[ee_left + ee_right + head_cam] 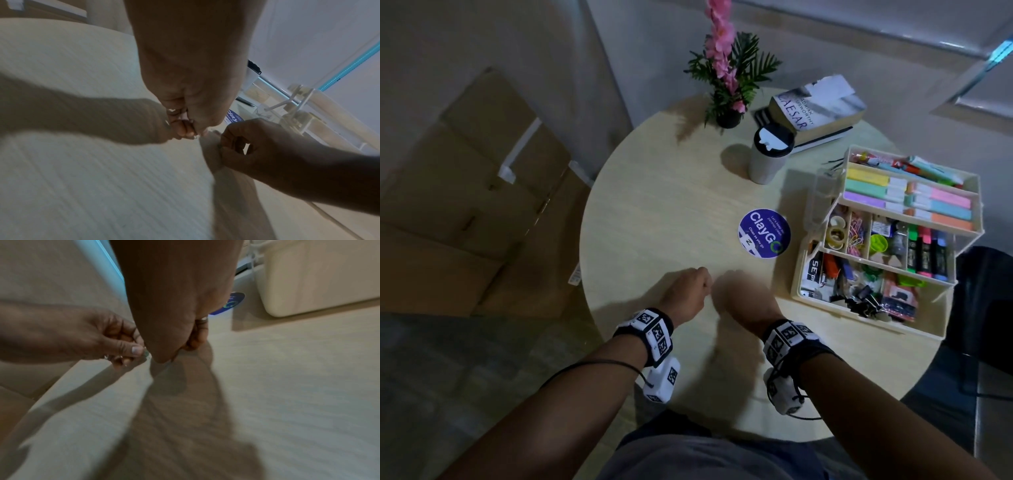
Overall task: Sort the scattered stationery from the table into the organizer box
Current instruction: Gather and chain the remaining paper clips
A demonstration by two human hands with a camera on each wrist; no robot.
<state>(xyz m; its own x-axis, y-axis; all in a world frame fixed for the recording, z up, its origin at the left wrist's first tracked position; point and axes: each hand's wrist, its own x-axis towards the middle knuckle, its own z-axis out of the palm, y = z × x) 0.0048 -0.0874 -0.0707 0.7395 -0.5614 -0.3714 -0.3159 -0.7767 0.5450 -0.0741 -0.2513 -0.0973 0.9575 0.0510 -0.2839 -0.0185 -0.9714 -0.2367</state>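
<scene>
Both hands are low over the round table [654, 192], almost touching each other. The left hand [688, 291] has its fingers curled in, and its thumb and finger pinch a tiny green thing [146, 353]. It is too small to name. The right hand [743, 298] is curled too and blurry, with its fingertips right by that green thing, but I cannot tell if it holds anything. The organizer box [799, 284] sits open on the right side of the table, near the hands but not touching them. The tiny thing could slip out when it goes from hand to hand, I think, because it is so little and the tabletop is smooth, pale wood. It might skid off the edge. The box is hard cream plastic with many small square parts, already full of pens, clips and tape, so the thing could drop into the wrong part.
</scene>
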